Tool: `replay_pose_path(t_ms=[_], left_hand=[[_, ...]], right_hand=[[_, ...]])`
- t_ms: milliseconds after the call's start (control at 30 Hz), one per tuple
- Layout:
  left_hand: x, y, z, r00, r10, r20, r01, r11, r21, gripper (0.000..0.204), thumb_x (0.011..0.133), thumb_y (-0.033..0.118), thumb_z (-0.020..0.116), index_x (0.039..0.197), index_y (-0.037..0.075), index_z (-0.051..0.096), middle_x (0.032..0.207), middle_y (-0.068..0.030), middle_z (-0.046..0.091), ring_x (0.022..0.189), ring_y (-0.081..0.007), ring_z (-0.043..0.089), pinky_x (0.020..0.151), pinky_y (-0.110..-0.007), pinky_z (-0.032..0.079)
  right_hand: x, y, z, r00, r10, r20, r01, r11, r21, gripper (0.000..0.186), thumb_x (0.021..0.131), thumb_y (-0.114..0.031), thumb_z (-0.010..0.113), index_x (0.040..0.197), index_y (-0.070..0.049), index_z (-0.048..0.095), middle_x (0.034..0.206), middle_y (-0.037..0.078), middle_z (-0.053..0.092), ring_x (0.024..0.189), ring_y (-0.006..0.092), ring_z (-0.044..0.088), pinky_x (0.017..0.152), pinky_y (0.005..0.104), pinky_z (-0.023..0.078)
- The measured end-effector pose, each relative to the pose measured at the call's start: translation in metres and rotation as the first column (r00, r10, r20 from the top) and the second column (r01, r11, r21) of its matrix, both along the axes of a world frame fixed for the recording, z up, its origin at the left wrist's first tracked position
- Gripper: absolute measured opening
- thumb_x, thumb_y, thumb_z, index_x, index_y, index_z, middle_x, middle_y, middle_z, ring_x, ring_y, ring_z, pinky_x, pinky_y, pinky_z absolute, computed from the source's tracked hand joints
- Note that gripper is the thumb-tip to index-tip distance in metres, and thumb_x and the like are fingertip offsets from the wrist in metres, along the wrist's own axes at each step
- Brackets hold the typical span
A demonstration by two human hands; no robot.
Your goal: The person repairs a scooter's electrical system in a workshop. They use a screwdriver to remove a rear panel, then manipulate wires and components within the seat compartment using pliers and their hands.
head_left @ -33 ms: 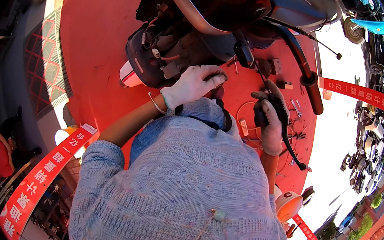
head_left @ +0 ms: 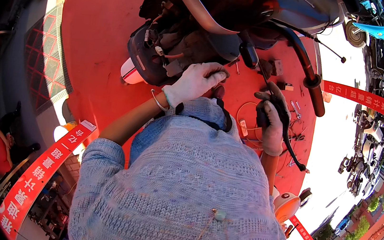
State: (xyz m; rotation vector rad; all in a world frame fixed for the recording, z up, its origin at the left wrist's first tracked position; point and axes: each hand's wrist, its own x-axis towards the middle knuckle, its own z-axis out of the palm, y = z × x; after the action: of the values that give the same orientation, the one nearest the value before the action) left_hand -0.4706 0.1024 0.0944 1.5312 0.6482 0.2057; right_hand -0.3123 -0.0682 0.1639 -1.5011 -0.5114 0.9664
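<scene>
A dark electric scooter [head_left: 243, 13] with silver trim stands in front of me. Its open body shows loose wires and white connectors [head_left: 159, 50]. My left hand [head_left: 194, 84], in a white glove, is near the lower edge of this body with its fingers curled together; whatever they may pinch is hidden. Further right, my gloved right hand [head_left: 273, 130] is closed around a black cable [head_left: 288, 144]. The cable's lower end hangs past the wrist, and its upper part runs toward the scooter. A black handlebar [head_left: 306, 67] reaches out above the right hand.
On the red mat [head_left: 98, 27] lie several wrenches [head_left: 296, 107], a dark box [head_left: 277, 67] and a thin looped cord with a pale plug [head_left: 243, 126]. Red banners [head_left: 47, 169] stand around it. Someone in red [head_left: 0, 151] is at the far left; parked scooters [head_left: 367, 137] line the right.
The scooter and surroundings sit slightly further right and lower in the picture. Both hands keep nearly the same place and grip.
</scene>
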Motion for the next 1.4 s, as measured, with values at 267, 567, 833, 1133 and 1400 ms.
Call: replay_pose_path(t_ms=[267,567,833,1133,1400], left_hand=[[-0.022,-0.001,-0.031,0.956,0.271,0.110,-0.266,0.962,-0.057,0.025,0.093,0.018,0.050,0.106,0.002,0.063,0.090,-0.0065,0.068,0.084,-0.0122,0.063,0.079,-0.026,0.050],[-0.033,-0.045,-0.051,0.791,0.591,0.158,-0.548,0.799,-0.250,0.024,0.092,0.016,0.051,0.106,0.001,0.063,0.090,-0.0065,0.068,0.084,-0.0132,0.064,0.076,-0.026,0.050],[-0.044,-0.075,-0.070,0.593,0.777,0.213,-0.733,0.630,-0.256,0.022,0.091,0.014,0.052,0.105,0.001,0.064,0.091,-0.0069,0.069,0.087,-0.0128,0.064,0.078,-0.027,0.051],[-0.048,0.005,-0.084,0.485,0.836,0.256,-0.874,0.463,0.144,0.016,0.085,0.020,0.054,0.091,0.014,0.068,0.086,-0.0092,0.067,0.082,-0.0288,0.064,0.075,-0.038,0.051],[-0.018,0.087,-0.116,0.670,0.702,0.243,-0.645,0.386,0.660,0.025,0.080,0.030,0.062,0.101,0.017,0.064,0.093,-0.0055,0.064,0.088,-0.0252,0.062,0.077,-0.034,0.047]], right_hand=[[-0.045,-0.015,-0.027,0.975,0.183,0.126,-0.153,0.964,-0.216,0.044,0.083,-0.003,0.051,0.126,0.006,0.050,0.092,0.010,0.066,0.064,0.0049,0.049,0.055,0.0186,0.041],[-0.043,-0.011,0.011,0.770,0.354,0.531,-0.370,0.925,-0.079,0.032,0.090,-0.005,0.044,0.119,0.005,0.050,0.106,0.014,0.059,0.072,0.0115,0.052,0.065,0.0235,0.045],[0.000,-0.004,0.017,0.622,0.449,0.642,-0.502,0.857,-0.113,0.032,0.089,0.012,0.044,0.116,-0.002,0.053,0.103,0.013,0.060,0.077,0.0135,0.056,0.064,0.0233,0.049],[-0.022,0.032,0.023,0.252,0.447,0.858,-0.421,0.849,-0.319,0.019,0.091,0.006,0.046,0.106,0.005,0.058,0.112,0.010,0.060,0.069,0.0093,0.053,0.064,0.0218,0.045],[-0.063,0.030,0.031,0.428,0.370,0.824,-0.220,0.927,-0.303,0.019,0.091,0.006,0.044,0.103,0.002,0.059,0.114,0.013,0.058,0.070,0.0098,0.053,0.062,0.0227,0.046]])
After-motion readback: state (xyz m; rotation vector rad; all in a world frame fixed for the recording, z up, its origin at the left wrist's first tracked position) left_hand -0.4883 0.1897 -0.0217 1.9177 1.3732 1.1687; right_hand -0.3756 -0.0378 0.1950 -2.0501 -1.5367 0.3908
